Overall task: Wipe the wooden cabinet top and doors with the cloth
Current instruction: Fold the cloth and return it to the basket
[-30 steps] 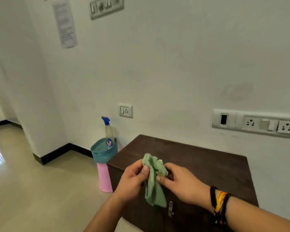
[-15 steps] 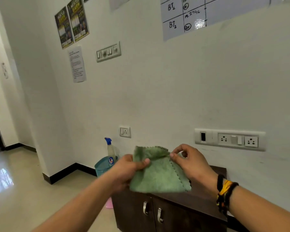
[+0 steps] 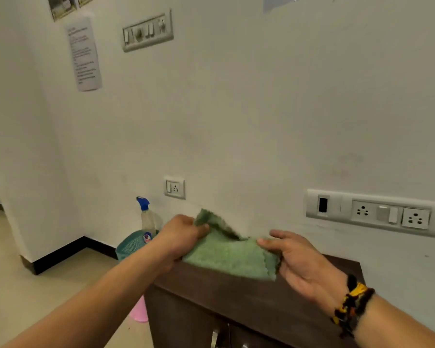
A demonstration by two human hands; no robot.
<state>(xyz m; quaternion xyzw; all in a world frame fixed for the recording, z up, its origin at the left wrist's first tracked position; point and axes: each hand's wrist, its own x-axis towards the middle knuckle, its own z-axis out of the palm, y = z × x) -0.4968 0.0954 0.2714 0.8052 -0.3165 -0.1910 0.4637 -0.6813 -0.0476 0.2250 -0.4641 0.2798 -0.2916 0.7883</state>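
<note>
White wall backs a dark wooden cabinet (image 3: pixel 249 297) set against it, with a socket strip (image 3: pixel 373 212) above and right of the hands and a single socket (image 3: pixel 175 188) above the left hand.

The cloth (image 3: pixel 232 254), green with a scalloped edge, is spread between both hands just above the cabinet top; whether its lower edge touches the wood cannot be told. Its long axis runs left to right, roughly parallel to the wall. The left hand (image 3: pixel 180 237) has its fingers (image 3: pixel 199 228) pinched shut on the upper left corner. The right hand (image 3: pixel 299 259) grips the right edge, thumb (image 3: pixel 266 244) on top and the other fingers curled behind the fabric.

The cabinet top lies directly below the fingers and extends toward the person and to the right. The doors, with two metal handles (image 3: pixel 215 337) at the lower edge of view, sit below and nearer the person. Both hands are about equally near the top.

Judgement: the cloth is being opened or folded ahead of wiping; no stroke on the wood appears to have begun.

Left of the left hand, beside the cabinet, stand a spray bottle (image 3: pixel 146 217) in a teal basket (image 3: pixel 132 244) and a pink object (image 3: pixel 140 310) on the floor. None obstructs the top, which is bare where visible.
</note>
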